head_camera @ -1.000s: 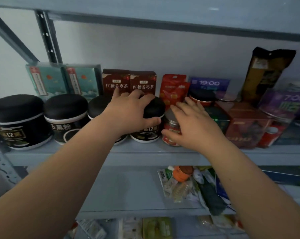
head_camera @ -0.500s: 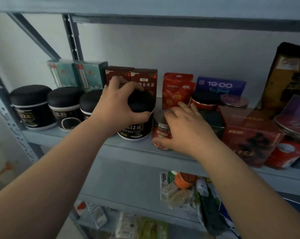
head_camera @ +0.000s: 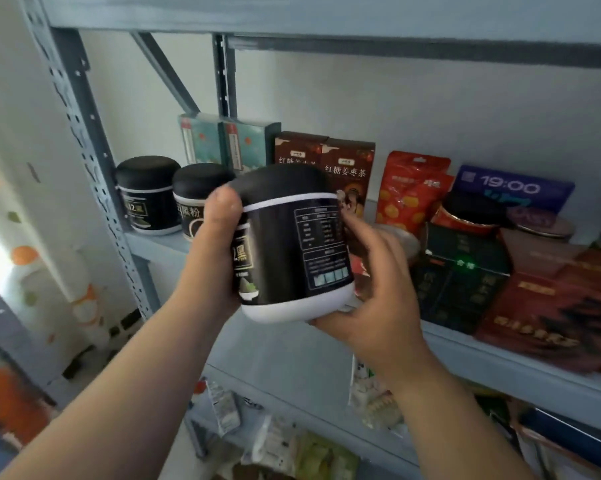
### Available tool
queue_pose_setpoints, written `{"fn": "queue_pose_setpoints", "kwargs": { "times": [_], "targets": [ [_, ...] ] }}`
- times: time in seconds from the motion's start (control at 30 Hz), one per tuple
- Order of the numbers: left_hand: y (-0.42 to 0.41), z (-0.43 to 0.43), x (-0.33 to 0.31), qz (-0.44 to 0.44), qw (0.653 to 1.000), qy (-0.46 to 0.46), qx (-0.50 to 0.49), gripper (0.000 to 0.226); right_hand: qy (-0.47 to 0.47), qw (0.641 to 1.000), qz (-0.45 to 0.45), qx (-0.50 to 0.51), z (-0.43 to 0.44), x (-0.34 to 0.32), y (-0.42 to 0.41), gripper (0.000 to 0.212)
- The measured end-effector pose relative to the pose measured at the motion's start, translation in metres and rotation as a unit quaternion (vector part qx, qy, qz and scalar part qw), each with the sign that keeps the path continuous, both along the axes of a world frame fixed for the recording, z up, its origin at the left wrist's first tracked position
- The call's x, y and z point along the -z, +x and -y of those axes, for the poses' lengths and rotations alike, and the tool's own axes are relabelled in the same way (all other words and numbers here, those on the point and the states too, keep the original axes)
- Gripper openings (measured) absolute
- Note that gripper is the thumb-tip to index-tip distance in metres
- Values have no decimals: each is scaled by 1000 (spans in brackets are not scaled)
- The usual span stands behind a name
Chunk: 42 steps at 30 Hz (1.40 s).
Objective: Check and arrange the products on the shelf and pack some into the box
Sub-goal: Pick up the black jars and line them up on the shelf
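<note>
A black jar with a white base (head_camera: 294,244) is lifted off the grey shelf (head_camera: 500,362) and tilted, its printed table facing me. My left hand (head_camera: 212,251) grips its left side, thumb on the lid edge. My right hand (head_camera: 371,289) holds it from the right and underneath, fingers curled round the base. Two more black jars (head_camera: 148,195) stand on the shelf at the left. No packing box is in view.
Behind the jar stand teal boxes (head_camera: 223,143), brown tea boxes (head_camera: 347,168), a red pouch (head_camera: 410,192) and a purple pack (head_camera: 513,188). Dark and red boxes (head_camera: 548,306) fill the right. A perforated upright (head_camera: 84,133) is at the left. Lower shelves hold packets (head_camera: 371,393).
The black jar has come off the shelf toward me and tilted. My right hand left the small red-labelled jar and now supports the black jar. The view has swung left.
</note>
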<state>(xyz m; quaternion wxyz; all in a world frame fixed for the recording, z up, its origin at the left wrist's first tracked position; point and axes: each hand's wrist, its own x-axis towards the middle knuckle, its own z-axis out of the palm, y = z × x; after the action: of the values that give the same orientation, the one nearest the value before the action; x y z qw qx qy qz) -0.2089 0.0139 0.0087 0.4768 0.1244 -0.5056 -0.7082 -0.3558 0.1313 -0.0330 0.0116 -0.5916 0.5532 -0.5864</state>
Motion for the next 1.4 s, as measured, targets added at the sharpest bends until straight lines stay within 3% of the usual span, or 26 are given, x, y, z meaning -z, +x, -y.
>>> {"fn": "queue_pose_setpoints", "kwargs": {
  "times": [0.07, 0.17, 0.27, 0.37, 0.47, 0.57, 0.63, 0.77, 0.87, 1.0, 1.03, 1.1, 1.17, 1.27, 1.4],
  "targets": [
    [7, -8, 14, -10, 996, 86, 38, 64, -34, 999, -5, 25, 1, 12, 16, 93],
    [20, -6, 46, -26, 985, 147, 88, 71, -70, 995, -22, 62, 4, 26, 41, 86],
    [36, 3, 73, -34, 968, 184, 168, 82, -99, 988, -78, 88, 8, 37, 62, 76],
    [53, 10, 90, -42, 950, 200, 237, 96, -92, 989, -68, 91, 11, 48, 82, 70],
    [67, 18, 100, -40, 941, 203, 269, 86, -79, 989, -67, 107, 13, 59, 102, 67],
    [81, 24, 104, -24, 936, 238, 260, 62, -29, 995, 6, 92, 17, 65, 117, 71],
    [90, 31, 104, -15, 934, 257, 247, 57, 25, 994, 87, 56, 18, 64, 127, 76],
    [103, 42, 101, 27, 956, 186, 225, 60, 88, 979, 184, 2, 20, 58, 148, 81],
    [109, 46, 109, 35, 966, 137, 215, 81, 80, 962, 261, 26, 28, 59, 163, 75],
    [116, 48, 107, 95, 974, 109, 175, 33, 22, 919, 392, -15, 38, 58, 170, 87],
    [117, 48, 109, 99, 972, 109, 181, 32, 11, 912, 408, -28, 39, 57, 171, 89],
    [120, 46, 113, 92, 959, 134, 233, 53, 13, 914, 404, -27, 41, 57, 173, 84],
    [124, 42, 114, 103, 936, 172, 288, 68, 7, 920, 392, -1, 41, 62, 169, 64],
    [128, 39, 116, 137, 936, 160, 283, 65, 27, 922, 384, 36, 40, 65, 165, 60],
    [136, 37, 116, 188, 958, 29, 214, 51, 35, 904, 419, 79, 42, 72, 164, 77]
  ]
}}
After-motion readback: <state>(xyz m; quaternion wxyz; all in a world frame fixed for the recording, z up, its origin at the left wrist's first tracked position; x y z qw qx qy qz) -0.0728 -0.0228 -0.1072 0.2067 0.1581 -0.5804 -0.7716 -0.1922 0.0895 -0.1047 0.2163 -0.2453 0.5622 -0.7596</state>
